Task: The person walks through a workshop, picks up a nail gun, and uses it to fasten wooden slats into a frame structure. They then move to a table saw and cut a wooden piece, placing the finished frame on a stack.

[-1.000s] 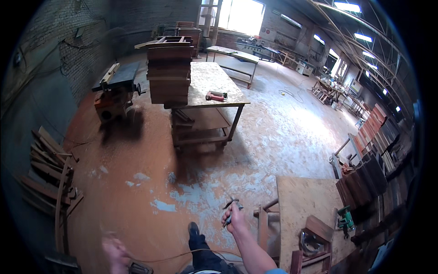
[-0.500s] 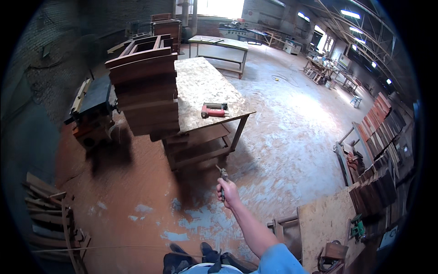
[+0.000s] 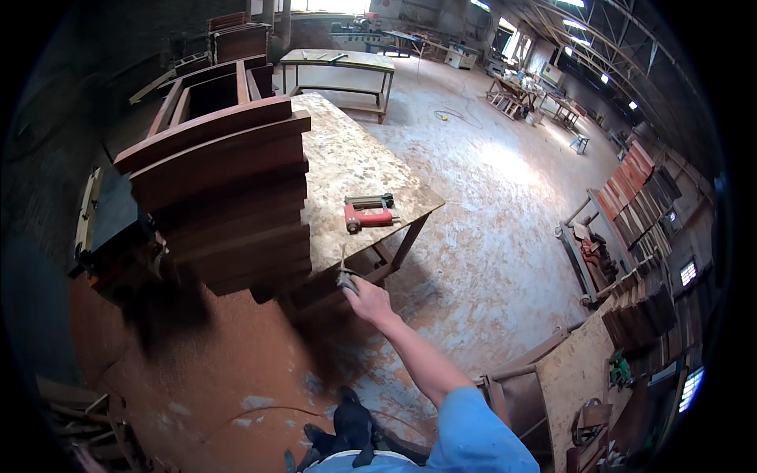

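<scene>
My right hand (image 3: 369,301) is closed around a small grey air blow gun (image 3: 345,279) with a thin nozzle. It reaches forward, just short of the near edge of a worn, pale-topped workbench (image 3: 347,150). On that bench, near its front corner, lies a red nail gun (image 3: 369,214) with a dark magazine. Left of the nail gun rises a tall stack of dark brown wooden frames (image 3: 229,189). A blurred skin-toned shape at the lower left rim may be my left hand (image 3: 88,459); its fingers cannot be made out.
Left of the stack stands a dark-topped machine (image 3: 110,221). A second table (image 3: 339,59) is farther back. On the right are a cart (image 3: 583,252) with wood pieces and a board-topped bench (image 3: 572,374). A thin hose (image 3: 276,407) crosses the dusty floor by my feet.
I have come closer to the workbench and the stack, which look larger. My right hand has moved forward and left with the blow gun, toward the bench edge.
</scene>
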`<act>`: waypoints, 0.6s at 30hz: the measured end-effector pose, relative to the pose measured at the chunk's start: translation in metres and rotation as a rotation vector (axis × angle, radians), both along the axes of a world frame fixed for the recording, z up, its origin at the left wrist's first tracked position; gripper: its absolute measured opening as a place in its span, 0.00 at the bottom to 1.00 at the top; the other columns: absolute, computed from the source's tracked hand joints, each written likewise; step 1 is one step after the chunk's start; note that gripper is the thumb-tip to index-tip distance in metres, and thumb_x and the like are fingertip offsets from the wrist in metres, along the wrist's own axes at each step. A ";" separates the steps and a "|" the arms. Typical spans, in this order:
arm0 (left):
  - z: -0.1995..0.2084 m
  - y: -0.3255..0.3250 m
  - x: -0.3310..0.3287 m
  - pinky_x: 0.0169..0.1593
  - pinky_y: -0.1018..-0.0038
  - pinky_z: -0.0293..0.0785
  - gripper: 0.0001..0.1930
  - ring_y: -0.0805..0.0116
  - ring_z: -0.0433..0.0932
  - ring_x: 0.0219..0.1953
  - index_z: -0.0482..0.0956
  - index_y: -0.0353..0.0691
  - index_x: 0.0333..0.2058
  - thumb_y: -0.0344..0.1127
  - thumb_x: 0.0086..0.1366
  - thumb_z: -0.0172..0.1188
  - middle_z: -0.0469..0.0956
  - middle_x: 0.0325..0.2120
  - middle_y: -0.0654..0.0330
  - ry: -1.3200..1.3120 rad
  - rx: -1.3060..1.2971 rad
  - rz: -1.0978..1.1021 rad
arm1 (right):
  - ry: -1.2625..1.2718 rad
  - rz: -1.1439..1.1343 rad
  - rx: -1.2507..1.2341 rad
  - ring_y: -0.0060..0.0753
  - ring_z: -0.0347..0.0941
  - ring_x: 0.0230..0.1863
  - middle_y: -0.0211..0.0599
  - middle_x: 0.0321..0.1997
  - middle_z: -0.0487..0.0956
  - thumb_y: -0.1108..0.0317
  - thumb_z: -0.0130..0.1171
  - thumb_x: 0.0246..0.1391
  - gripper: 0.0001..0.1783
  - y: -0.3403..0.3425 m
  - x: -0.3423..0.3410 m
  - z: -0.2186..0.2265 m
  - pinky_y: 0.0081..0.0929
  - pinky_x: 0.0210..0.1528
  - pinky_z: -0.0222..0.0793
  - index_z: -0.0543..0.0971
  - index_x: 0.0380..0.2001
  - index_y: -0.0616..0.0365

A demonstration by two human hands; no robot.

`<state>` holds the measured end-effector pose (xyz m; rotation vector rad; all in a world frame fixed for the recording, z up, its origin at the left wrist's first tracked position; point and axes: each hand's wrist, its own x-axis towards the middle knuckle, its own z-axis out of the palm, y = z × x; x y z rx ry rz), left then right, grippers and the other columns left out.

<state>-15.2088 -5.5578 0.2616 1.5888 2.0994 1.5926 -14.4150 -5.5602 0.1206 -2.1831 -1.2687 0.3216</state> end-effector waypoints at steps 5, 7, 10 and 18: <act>-0.072 -0.006 0.159 0.29 0.73 0.70 0.13 0.70 0.70 0.25 0.73 0.36 0.46 0.39 0.68 0.53 0.74 0.26 0.61 -0.184 -0.415 -0.154 | -0.238 0.056 -0.001 0.50 0.77 0.37 0.43 0.33 0.79 0.55 0.60 0.53 0.15 0.125 0.052 -0.047 0.45 0.39 0.72 0.75 0.37 0.54; -0.083 -0.012 0.216 0.29 0.73 0.70 0.14 0.71 0.69 0.25 0.73 0.36 0.46 0.39 0.68 0.53 0.74 0.26 0.61 -0.251 -0.591 -0.197 | -0.303 0.102 0.029 0.49 0.76 0.36 0.42 0.33 0.77 0.58 0.61 0.53 0.12 0.166 0.071 -0.071 0.46 0.36 0.72 0.74 0.34 0.53; -0.089 -0.011 0.279 0.28 0.74 0.69 0.14 0.72 0.69 0.25 0.73 0.36 0.47 0.39 0.68 0.53 0.73 0.26 0.62 -0.313 -0.802 -0.225 | -0.316 0.088 -0.084 0.48 0.76 0.38 0.43 0.34 0.77 0.62 0.58 0.52 0.10 0.206 0.095 -0.106 0.45 0.38 0.73 0.75 0.34 0.55; -0.104 0.011 0.368 0.24 0.84 0.58 0.12 0.84 0.62 0.23 0.76 0.37 0.46 0.37 0.70 0.53 0.67 0.23 0.72 -0.256 -0.976 -0.435 | -0.459 0.035 -0.118 0.47 0.73 0.43 0.45 0.38 0.75 0.73 0.53 0.50 0.07 0.221 0.174 -0.075 0.44 0.41 0.73 0.77 0.33 0.58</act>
